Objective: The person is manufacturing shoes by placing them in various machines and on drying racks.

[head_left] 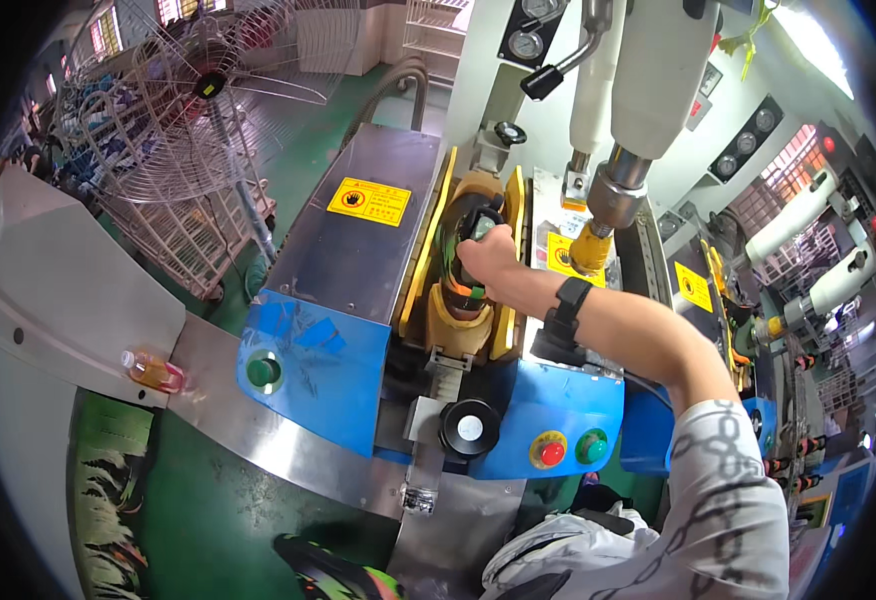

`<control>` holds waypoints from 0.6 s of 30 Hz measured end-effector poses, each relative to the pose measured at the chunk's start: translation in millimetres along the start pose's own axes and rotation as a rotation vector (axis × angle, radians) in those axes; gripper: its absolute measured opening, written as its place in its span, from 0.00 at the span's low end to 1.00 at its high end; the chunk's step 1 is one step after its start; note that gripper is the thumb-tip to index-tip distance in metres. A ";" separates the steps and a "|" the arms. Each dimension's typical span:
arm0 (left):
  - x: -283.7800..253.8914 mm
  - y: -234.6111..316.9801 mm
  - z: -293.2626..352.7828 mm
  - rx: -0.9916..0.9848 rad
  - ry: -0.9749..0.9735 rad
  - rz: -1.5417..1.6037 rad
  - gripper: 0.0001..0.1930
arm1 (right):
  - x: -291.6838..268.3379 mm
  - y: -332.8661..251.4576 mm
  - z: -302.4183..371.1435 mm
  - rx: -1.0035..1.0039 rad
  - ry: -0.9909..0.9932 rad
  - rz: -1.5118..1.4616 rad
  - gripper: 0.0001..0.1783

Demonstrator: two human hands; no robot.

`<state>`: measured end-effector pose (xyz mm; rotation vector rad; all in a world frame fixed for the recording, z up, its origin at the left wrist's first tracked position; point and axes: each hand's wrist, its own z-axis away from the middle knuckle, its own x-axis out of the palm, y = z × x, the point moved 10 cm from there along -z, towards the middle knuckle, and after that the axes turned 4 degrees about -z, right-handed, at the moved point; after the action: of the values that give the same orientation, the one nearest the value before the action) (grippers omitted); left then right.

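We see our right hand (pixel 490 258) over the middle of the machine, its fingers curled narrow around the upper part of a dark shoe (pixel 461 283) with orange and green patches; the fingertips are partly hidden. Our left hand is out of view, so we cannot tell its state.

The shoe sits in the channel between two upright yellow side plates (pixel 505 335), with a tan pad (pixel 458 333) at its near end. Room is tight there: the plates' edges stand close along both sides, and the open way is upward. Our forearm crosses above the right plate's edge, a black wristband (pixel 566 308) on it, and the yellow-tipped press head (pixel 591 250) hangs just beside it.

Left of the channel, a flat metal cover (pixel 358 240) offers bare room around its yellow warning label (pixel 370 202). At the front, a black round knob (pixel 469 428) juts out between the blue panels, near the red button (pixel 552 453) and a green one (pixel 592 447). Farther left, a bottle (pixel 153 371) lies by the edge of the grey housing (pixel 68 280). A wire-caged fan (pixel 193 100) stands beyond the cover, well apart from our hand.
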<state>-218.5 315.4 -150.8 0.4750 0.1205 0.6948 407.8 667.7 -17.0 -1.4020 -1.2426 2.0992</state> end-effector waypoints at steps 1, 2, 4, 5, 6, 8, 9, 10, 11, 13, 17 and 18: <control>-27.8 -38.9 -36.2 -0.111 0.018 -0.006 0.23 | 0.9 11.3 -6.7 0.130 -0.092 -0.143 0.24; -22.0 -54.1 -47.5 -0.010 -0.025 -0.093 0.27 | -1.6 19.9 -18.0 0.138 -0.122 -0.128 0.23; 43.0 -57.4 10.7 -0.051 -0.038 -0.238 0.40 | -16.5 23.2 -34.4 -0.029 0.038 -0.091 0.17; 25.2 -69.1 -0.4 -0.061 -0.022 -0.379 0.42 | -16.7 9.1 -29.5 -0.156 0.128 -0.009 0.14; 22.2 -79.9 -3.6 0.069 -0.168 -0.612 0.43 | -0.9 27.4 -66.7 -0.232 0.065 0.189 0.14; 61.9 -55.1 26.8 0.418 -0.251 -0.816 0.45 | 26.7 -6.1 6.1 0.020 -0.167 -0.036 0.10; 61.8 -74.0 21.9 0.382 -0.290 -0.812 0.45 | 19.6 41.0 -40.7 0.372 -0.007 -0.195 0.10; 50.2 -81.3 13.5 0.451 -0.344 -0.795 0.44 | 22.1 17.9 -17.0 0.192 -0.098 -0.228 0.11; 57.6 -97.2 19.0 0.525 -0.430 -0.760 0.42 | 1.0 -17.1 5.3 -0.012 -0.165 -0.261 0.11; 83.5 -118.9 41.3 0.487 -0.434 -0.591 0.37 | -37.7 -15.9 -15.6 -0.281 0.320 0.009 0.15; 93.2 -119.9 31.7 0.900 -0.470 -0.818 0.33 | -18.0 -3.4 -4.9 -0.145 0.067 0.131 0.34; 99.4 -126.9 32.1 0.906 -0.511 -0.829 0.34 | -21.1 8.2 -19.2 -0.175 -0.112 0.111 0.37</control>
<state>-59.4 282.4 -175.8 1.3519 0.1316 -0.3577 435.7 658.2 -13.9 -1.4752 -1.4543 2.2159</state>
